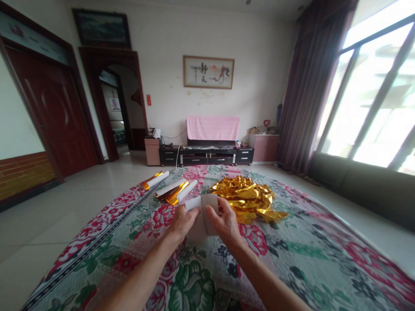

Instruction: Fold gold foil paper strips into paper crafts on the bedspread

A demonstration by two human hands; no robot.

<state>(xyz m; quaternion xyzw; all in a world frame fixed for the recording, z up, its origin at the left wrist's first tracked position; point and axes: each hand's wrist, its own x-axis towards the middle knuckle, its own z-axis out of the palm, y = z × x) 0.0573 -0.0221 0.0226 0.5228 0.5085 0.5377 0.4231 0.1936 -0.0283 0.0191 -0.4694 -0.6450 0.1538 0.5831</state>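
Between my two hands is a sheet of paper (210,206), its white side facing me, with the right part curled over into a fold or roll. My left hand (185,221) grips its left edge, thumb on top. My right hand (225,219) is closed on the curled right part, thumb across the front. Just behind my right hand lies a heap of folded gold foil paper pieces (248,194). Beyond my left hand lie loosely rolled sheets (177,192), gold on one face and white on the other. The sheet's underside is hidden from me.
A flowered cloth (194,285) covers the round surface under my hands. Another gold-and-white roll (155,179) lies near its far left edge. Across the tiled floor stand a low black cabinet (207,159) and a pink-draped screen (213,128). A window (372,99) is at the right.
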